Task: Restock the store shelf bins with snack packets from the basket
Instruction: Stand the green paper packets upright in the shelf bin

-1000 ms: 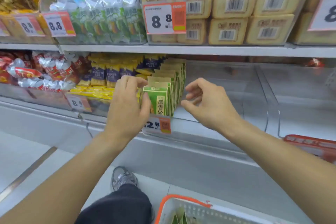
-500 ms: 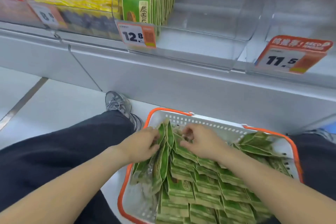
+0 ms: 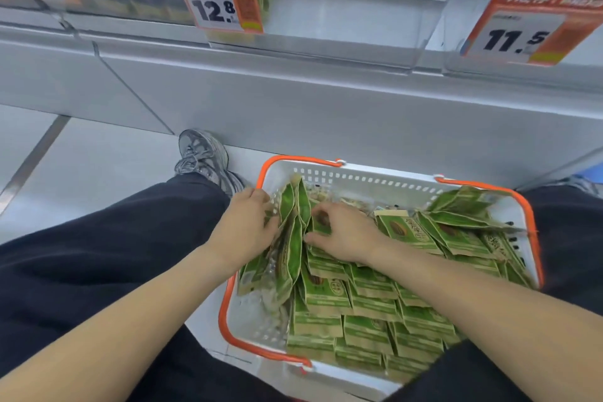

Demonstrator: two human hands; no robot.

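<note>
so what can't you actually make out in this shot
- Left hand, head view: fingertips buried behind the upright green packets, so its grip is unclear.
- Right hand: fingertips hidden among the packets.
- Shelf bin: top cut off by the frame edge.
- Basket: near corner covered by the right forearm.
</note>
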